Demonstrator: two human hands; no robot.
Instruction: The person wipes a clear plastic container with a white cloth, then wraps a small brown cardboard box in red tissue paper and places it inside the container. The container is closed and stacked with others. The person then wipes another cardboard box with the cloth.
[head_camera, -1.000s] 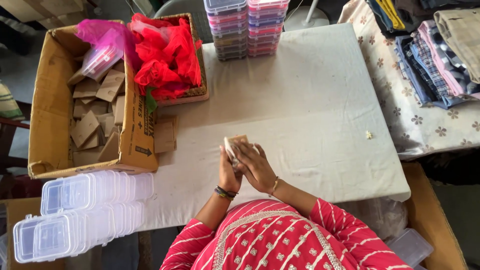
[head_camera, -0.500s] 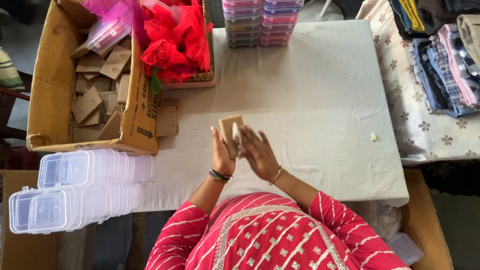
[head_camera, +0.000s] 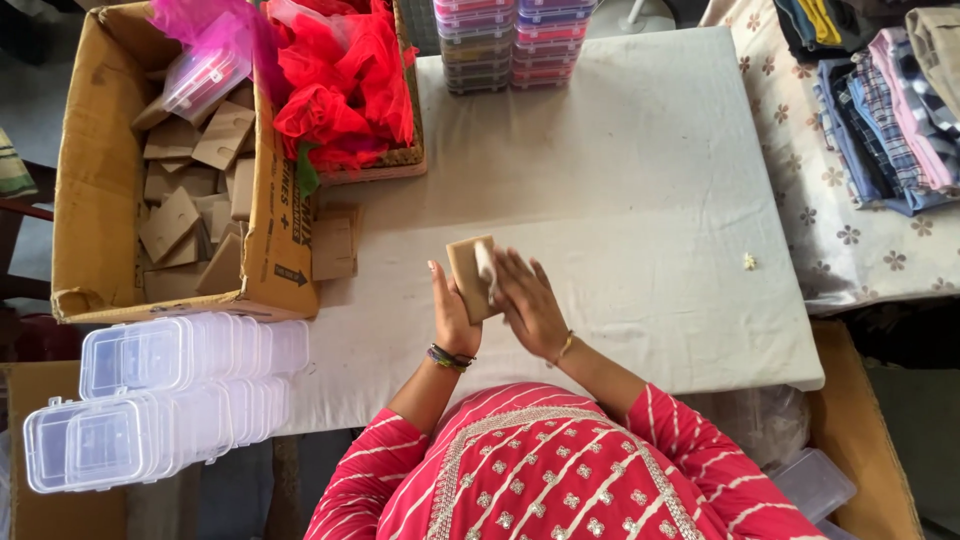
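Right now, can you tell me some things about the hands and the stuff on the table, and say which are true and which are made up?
1. The left hand holds a brown card. True.
2. The right hand rests flat on the table. False: it is raised, touching the card, with something small and white at its fingers.
3. The cardboard box holds more brown cards. True.
4. The clear boxes are stacked on the table's far edge. False: they lie in rows to the person's left, off the table; the far edge has coloured stacks.
5. Red netting fills a basket beside the cardboard box. True.
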